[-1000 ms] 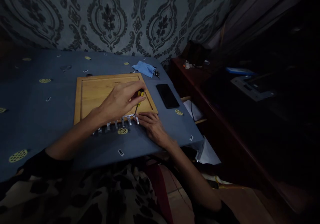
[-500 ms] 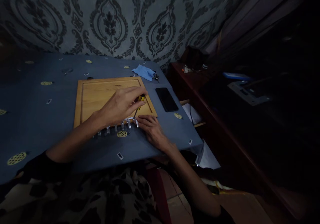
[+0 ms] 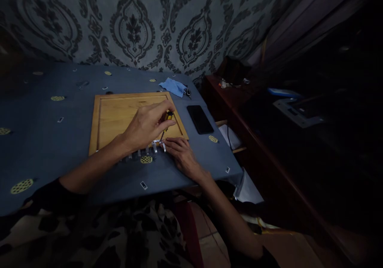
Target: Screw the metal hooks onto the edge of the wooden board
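My left hand [image 3: 148,124] is closed round the yellow and black handle of a screwdriver [image 3: 169,116], held tilted with its shaft pointing down. The tip meets the right end of a metal hook rail [image 3: 155,142], which lies along the near edge of a framed wooden board [image 3: 119,108]. Several of the rail's silvery hooks hang over that edge; my left forearm hides its left part. My right hand [image 3: 182,156] presses at the board's near right corner, its fingers gripping the rail's end beside the screwdriver tip.
Right of the board lies a black phone [image 3: 200,119]. Behind it are a blue cloth [image 3: 173,87] and a small dark item with a ring [image 3: 187,93]. The patterned blue tablecloth [image 3: 72,140] covers the table. A dark red ledge [image 3: 227,96] runs along the right.
The screwdriver handle has turned slightly in my left hand, and its fingers have shifted a little. My right hand and the board keep their places; the view has moved marginally.
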Demonstrator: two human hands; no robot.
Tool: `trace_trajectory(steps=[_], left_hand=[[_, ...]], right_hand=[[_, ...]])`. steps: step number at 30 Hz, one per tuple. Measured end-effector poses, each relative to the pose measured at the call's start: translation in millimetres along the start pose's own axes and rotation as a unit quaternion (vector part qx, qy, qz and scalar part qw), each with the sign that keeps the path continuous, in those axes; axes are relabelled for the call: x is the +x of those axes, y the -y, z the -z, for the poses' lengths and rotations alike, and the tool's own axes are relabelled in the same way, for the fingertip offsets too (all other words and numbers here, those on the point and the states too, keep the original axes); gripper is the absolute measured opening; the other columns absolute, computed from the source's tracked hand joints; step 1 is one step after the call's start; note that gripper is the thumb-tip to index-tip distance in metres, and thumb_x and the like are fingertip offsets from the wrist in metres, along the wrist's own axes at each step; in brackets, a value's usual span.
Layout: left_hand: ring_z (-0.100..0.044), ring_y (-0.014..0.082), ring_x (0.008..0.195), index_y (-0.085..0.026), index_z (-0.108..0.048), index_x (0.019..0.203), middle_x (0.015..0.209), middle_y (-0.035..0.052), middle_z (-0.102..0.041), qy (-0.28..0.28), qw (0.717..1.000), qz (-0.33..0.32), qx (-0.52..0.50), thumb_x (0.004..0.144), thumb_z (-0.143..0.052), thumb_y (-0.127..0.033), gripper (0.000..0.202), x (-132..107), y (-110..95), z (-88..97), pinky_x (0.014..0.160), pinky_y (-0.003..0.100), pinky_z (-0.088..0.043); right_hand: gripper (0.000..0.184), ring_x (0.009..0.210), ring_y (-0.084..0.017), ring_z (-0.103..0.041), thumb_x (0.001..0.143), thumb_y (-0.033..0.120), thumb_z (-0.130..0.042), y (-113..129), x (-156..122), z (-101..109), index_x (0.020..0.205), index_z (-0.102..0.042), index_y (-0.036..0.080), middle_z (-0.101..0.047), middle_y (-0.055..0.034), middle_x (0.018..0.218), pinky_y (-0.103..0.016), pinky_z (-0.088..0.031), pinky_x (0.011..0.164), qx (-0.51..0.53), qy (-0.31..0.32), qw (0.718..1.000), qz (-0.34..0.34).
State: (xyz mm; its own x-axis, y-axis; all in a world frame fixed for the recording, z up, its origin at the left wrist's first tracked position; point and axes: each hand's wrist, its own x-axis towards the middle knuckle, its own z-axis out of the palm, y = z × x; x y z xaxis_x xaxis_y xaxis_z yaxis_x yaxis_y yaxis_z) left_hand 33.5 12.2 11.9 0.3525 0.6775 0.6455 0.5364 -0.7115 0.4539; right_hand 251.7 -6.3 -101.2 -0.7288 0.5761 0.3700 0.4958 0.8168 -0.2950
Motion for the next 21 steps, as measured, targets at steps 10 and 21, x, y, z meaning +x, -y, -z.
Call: trace_trajectory(steps=[10,21], left_hand=[[-0.069,0.0158,0.078,-0.018,-0.064,0.106,0.091,0.0035,-0.073,0.063,0.998,-0.006,-0.023,0.094,-0.061,-0.019,0.013,5.1,0.2,6.4,0.073,0.026,-0.052],[-0.07,0.0155,0.086,-0.018,-0.067,0.105,0.096,0.0045,-0.074,0.123,0.987,0.0,-0.103,0.094,-0.061,-0.021,0.012,11.8,8.2,16.5,0.078,0.026,-0.055]], right_hand=[[0.054,0.133,-0.027,-0.057,0.096,0.002,-0.052,0.8,0.3,-0.1,0.143,-0.062,0.027,-0.071,-0.0087,0.137,-0.051,-0.047,0.106,0.0,-0.002,1.0,-0.002],[0.056,0.133,-0.026,-0.057,0.096,0.001,-0.048,0.2,-0.1,-0.2,0.144,-0.061,0.026,-0.068,-0.0078,0.142,-0.051,-0.046,0.108,0.002,-0.004,1.0,0.0]])
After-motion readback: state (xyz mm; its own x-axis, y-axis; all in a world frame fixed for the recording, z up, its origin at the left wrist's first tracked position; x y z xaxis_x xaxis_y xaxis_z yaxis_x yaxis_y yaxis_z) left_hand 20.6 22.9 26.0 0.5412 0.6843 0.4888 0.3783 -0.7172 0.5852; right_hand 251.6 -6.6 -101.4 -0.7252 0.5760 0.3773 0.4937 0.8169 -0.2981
